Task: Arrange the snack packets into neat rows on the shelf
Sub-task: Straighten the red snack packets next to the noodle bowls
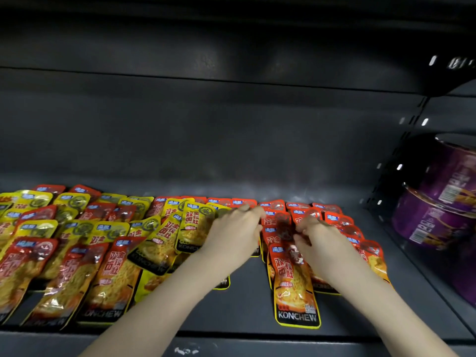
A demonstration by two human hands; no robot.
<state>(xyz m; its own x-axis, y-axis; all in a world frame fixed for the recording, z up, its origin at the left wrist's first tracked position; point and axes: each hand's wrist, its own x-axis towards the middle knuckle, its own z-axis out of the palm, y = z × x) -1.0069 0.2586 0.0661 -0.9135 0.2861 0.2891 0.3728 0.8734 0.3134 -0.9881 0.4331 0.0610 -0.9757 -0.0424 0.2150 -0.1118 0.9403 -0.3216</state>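
Several red and yellow snack packets lie on a dark grey shelf [244, 302]. A loose, overlapping pile [85, 243] fills the left half. Red packets [296, 279] lie in overlapping columns at centre right. My left hand [234, 228] reaches over the middle, fingers extended onto the red packets at the back row [244, 203]. My right hand [316, 235] is over the red columns with its fingers curled, pinching the top of a red packet [283, 228]. The hands hide the packets under them.
Stacked purple instant-noodle bowls [443, 202] stand in the neighbouring bay at the right, past a perforated upright [401, 161]. The shelf's back wall [206, 140] rises behind the packets. Bare shelf shows between my forearms and along the front edge.
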